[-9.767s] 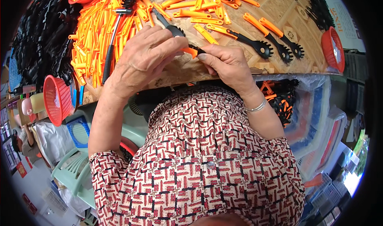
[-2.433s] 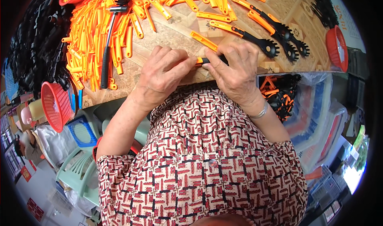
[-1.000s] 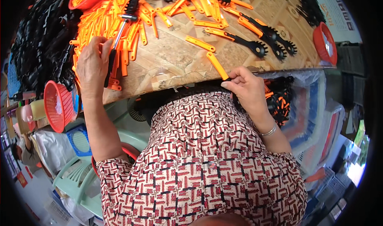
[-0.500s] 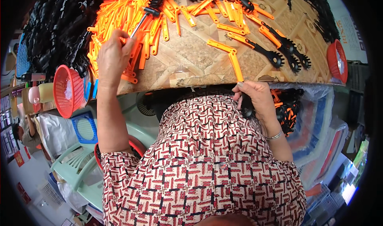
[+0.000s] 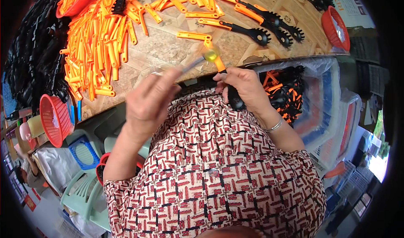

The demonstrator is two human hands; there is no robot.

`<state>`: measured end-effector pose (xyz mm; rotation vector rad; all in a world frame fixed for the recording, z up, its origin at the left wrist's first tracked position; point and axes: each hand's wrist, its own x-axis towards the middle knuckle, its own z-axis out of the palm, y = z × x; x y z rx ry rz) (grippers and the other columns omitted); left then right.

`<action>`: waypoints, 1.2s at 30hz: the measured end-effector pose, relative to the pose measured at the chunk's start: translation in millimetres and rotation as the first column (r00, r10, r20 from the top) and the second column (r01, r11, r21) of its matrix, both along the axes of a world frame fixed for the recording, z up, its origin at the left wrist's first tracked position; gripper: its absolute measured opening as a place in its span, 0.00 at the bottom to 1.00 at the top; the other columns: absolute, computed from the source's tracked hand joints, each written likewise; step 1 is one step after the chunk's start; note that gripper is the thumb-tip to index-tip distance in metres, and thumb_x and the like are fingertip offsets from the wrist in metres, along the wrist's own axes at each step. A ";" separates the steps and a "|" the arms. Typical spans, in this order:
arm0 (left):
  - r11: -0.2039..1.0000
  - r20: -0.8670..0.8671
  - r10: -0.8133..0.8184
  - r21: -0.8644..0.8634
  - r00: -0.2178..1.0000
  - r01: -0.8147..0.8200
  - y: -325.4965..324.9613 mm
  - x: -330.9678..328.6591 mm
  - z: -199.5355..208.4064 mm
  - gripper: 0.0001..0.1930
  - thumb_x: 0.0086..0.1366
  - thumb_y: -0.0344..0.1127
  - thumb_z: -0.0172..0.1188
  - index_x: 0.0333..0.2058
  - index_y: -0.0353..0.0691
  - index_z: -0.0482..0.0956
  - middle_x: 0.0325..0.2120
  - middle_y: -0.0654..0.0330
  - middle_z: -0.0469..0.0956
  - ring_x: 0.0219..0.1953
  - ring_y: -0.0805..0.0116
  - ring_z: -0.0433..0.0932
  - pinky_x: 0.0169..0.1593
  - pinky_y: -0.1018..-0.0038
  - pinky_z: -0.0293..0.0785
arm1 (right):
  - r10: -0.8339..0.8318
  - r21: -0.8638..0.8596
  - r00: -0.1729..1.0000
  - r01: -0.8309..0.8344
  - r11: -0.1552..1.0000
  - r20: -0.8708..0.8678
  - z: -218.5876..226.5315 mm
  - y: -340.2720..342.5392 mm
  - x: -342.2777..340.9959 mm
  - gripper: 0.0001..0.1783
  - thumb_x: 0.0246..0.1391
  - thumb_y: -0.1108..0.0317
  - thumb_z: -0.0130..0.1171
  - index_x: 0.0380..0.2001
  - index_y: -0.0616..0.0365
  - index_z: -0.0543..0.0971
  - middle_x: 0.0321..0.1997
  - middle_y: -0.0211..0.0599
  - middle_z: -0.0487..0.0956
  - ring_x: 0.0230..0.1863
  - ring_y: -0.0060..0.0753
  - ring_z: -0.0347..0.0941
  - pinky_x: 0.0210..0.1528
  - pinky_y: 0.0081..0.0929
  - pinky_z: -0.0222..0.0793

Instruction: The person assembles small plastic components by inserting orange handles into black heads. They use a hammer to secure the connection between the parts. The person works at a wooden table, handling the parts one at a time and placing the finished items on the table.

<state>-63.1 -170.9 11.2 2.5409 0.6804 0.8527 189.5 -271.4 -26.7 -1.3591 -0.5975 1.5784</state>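
My left hand (image 5: 152, 96) is closed around a small mallet (image 5: 211, 54) with a metal shaft and a yellowish face, blurred by motion. The mallet's head lies over an orange handle at the table's front edge. My right hand (image 5: 245, 86) grips a kitchen utensil (image 5: 235, 99) by its black neck, just below this orange handle. The utensil's black end hangs below the table edge, partly hidden by my fingers. Beyond the handle's far end lies a loose orange handle (image 5: 193, 35). Black pasta servers (image 5: 257, 35) with orange handles rest to the right.
A heap of orange handles (image 5: 99, 48) covers the table's left part, beside a dark pile of black parts (image 5: 31, 48). Red baskets stand at the left edge (image 5: 54, 120) and right edge (image 5: 335, 30). Below the table, a plastic-lined bin (image 5: 313, 116) holds utensils.
My left hand has swung the mallet from above the orange heap down and right to the handle. My right hand keeps its grip on the utensil. The whole view has shifted.
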 end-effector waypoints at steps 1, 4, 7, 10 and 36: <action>0.998 -0.124 0.017 -0.055 0.992 -0.023 -9.4 4.6 1.0 0.26 0.62 0.20 0.66 0.59 0.41 0.79 0.31 0.55 0.80 0.27 0.65 0.79 0.32 0.71 0.75 | 0.003 -0.001 1.000 -0.003 1.000 0.001 -0.5 1.6 -1.5 0.13 0.66 0.66 0.58 0.37 0.68 0.83 0.27 0.35 0.83 0.20 0.19 0.76 0.24 0.16 0.68; 0.993 -0.171 0.049 -0.095 0.984 -0.066 -11.1 9.7 -9.2 0.28 0.61 0.24 0.69 0.61 0.45 0.78 0.24 0.58 0.72 0.23 0.60 0.74 0.27 0.64 0.72 | 0.054 0.033 0.996 -0.057 0.998 0.077 -15.5 0.0 4.5 0.14 0.67 0.65 0.58 0.36 0.68 0.83 0.27 0.35 0.83 0.21 0.18 0.76 0.25 0.16 0.69; 0.999 0.038 0.044 -0.011 0.998 -0.044 -3.7 9.5 -0.7 0.28 0.60 0.23 0.69 0.61 0.40 0.77 0.25 0.58 0.74 0.22 0.60 0.74 0.27 0.65 0.72 | 0.036 -0.020 0.999 -0.035 0.999 0.021 -10.1 0.0 0.9 0.15 0.69 0.64 0.57 0.39 0.68 0.82 0.28 0.38 0.83 0.21 0.20 0.76 0.25 0.15 0.69; 0.995 0.069 0.003 0.101 0.998 -0.010 -7.6 11.3 7.3 0.29 0.58 0.23 0.70 0.60 0.39 0.78 0.26 0.59 0.76 0.22 0.62 0.74 0.26 0.67 0.71 | 0.046 0.042 0.994 -0.051 0.998 0.102 -18.7 -0.3 1.9 0.14 0.68 0.64 0.59 0.39 0.67 0.83 0.27 0.36 0.83 0.21 0.19 0.76 0.25 0.15 0.69; 0.881 -0.086 0.364 -0.290 0.927 -0.373 33.1 24.0 -8.6 0.16 0.66 0.31 0.68 0.52 0.40 0.83 0.33 0.52 0.85 0.32 0.65 0.85 0.40 0.71 0.79 | -0.478 0.257 -0.266 -0.579 0.774 0.837 36.6 61.4 56.1 0.12 0.54 0.68 0.67 0.41 0.57 0.82 0.40 0.34 0.81 0.43 0.36 0.74 0.45 0.33 0.67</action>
